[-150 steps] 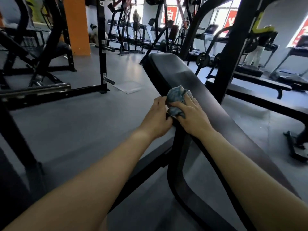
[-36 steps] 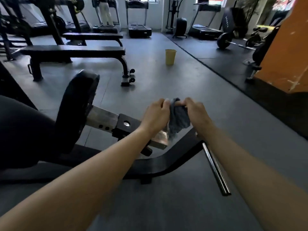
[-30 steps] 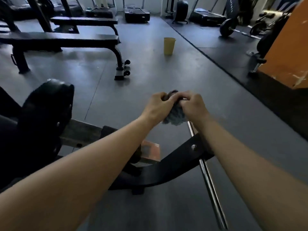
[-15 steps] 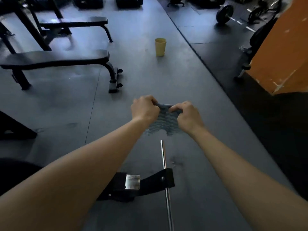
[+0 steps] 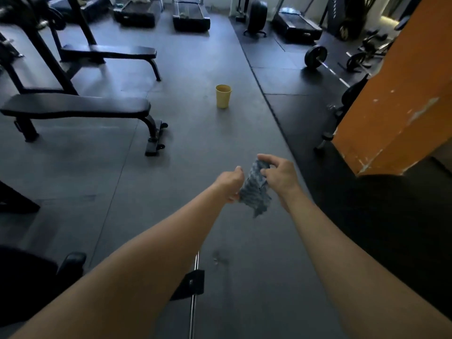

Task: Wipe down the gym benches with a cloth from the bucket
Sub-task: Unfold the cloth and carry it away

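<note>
Grey cloth (image 5: 254,189) pinched btwn left hand (image 5: 228,183) & right hand (image 5: 278,177), long axis near-vertical; yellow bucket (image 5: 223,96) straight ahead, well apart.

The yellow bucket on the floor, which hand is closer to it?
Left, narrowly. The left hand sits almost straight below the yellow bucket; the right hand is offset to its right.

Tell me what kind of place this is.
A gym, most likely: flat black benches on dark rubber flooring, a loaded barbell on the floor at the right, and what look like treadmills along the far wall.
</note>
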Demonstrator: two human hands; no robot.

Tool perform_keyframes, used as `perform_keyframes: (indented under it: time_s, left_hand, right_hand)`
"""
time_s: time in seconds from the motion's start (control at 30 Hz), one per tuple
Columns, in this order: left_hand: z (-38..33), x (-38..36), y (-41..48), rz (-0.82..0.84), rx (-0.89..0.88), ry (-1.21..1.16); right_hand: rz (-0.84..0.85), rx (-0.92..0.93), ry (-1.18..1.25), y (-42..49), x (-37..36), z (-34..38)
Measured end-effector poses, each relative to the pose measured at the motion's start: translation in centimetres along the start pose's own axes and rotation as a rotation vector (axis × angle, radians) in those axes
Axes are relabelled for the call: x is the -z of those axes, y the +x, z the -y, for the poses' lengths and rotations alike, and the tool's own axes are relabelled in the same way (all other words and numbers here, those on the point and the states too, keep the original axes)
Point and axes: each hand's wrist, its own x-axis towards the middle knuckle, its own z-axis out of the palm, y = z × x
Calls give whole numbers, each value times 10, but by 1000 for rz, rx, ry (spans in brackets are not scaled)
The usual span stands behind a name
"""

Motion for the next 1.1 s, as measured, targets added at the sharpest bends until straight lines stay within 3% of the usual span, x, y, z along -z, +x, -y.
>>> perform_keyframes:
  time_s: [0.17,0.33,0.53,0.8,1.1]
  left_hand:
    - [-43,-35,28,68,79,-274]
    - [-91,-64,128,-11,44,-535]
    - [-173,-68,242,-79,-32,-305]
    - [-292,-51,347,-66,-431,101]
    - [-402,-9,507,-1,-610,31]
  right_hand:
    - [-40,-62,149,55,29,-6]
    - [-69,-46,-6,127,60,-21]
    - [-18,-163,-138,247,90,-52]
    - [120,-221,-98,408,86,-42]
    - [178,-234,173,630,34,-36]
